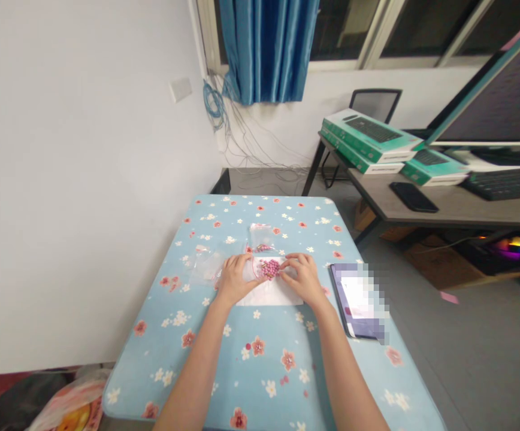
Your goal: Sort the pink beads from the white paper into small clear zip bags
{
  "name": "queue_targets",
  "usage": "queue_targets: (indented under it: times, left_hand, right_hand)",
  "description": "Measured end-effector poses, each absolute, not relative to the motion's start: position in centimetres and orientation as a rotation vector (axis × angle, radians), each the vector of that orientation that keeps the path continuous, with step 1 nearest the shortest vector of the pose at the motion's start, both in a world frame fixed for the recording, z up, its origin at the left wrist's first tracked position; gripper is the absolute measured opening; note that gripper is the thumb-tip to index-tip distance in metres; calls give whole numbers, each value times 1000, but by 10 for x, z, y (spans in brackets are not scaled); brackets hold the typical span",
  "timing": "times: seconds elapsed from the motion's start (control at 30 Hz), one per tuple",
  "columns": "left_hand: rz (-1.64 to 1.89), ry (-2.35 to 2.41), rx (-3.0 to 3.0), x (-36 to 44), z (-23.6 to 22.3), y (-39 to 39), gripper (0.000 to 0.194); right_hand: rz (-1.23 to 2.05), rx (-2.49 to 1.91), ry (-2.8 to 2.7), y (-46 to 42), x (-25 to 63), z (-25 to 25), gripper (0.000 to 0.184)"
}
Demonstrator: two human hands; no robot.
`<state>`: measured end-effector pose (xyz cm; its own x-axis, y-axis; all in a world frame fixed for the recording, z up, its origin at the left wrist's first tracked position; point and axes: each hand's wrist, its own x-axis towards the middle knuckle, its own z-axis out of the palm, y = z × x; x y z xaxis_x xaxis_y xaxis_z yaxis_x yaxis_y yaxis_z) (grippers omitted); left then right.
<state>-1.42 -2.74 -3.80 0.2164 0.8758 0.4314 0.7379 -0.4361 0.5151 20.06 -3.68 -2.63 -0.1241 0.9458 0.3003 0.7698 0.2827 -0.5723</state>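
Observation:
A small heap of pink beads (269, 269) lies on a white sheet (271, 294) on the table. My left hand (235, 279) rests at the sheet's left side, fingers apart and thumb reaching toward the beads. A thin pink curved line (254, 267) shows beside its fingertips; I cannot tell what it is. My right hand (302, 276) is at the right edge of the heap, fingers bent and apart from the thumb, tips close to the beads. Whether a single bead is between them is too small to see. Just behind is a clear plastic bag (262, 234) with more pink beads at its near end.
Another clear plastic bag (206, 264) lies left of my left hand. A tablet (354, 299) is on the right of the flowered table (260, 398). Beyond stands a desk (377, 197) with green keyboard boxes (372, 134), a phone (413, 197) and a monitor (498, 90). A wall borders the left.

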Motion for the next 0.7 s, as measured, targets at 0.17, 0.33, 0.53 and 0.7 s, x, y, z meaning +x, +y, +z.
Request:
queue_targets:
  times: [0.17, 0.33, 0.53, 0.7]
  left_hand:
    - [1022, 1552, 2269, -14, -38, -27, 55]
    - [1030, 1555, 2258, -14, -38, -27, 55]
    - [1026, 1545, 2242, -14, -37, -27, 54]
    - [1031, 1544, 2266, -14, -39, -27, 55]
  right_hand:
    - [386, -1518, -2008, -38, 200, -28, 8]
    - [369, -1544, -2033, -38, 199, -29, 8]
    - [378, -1528, -2002, -38, 200, -30, 9]
    - [464, -1467, -1874, -37, 198, -23, 10]
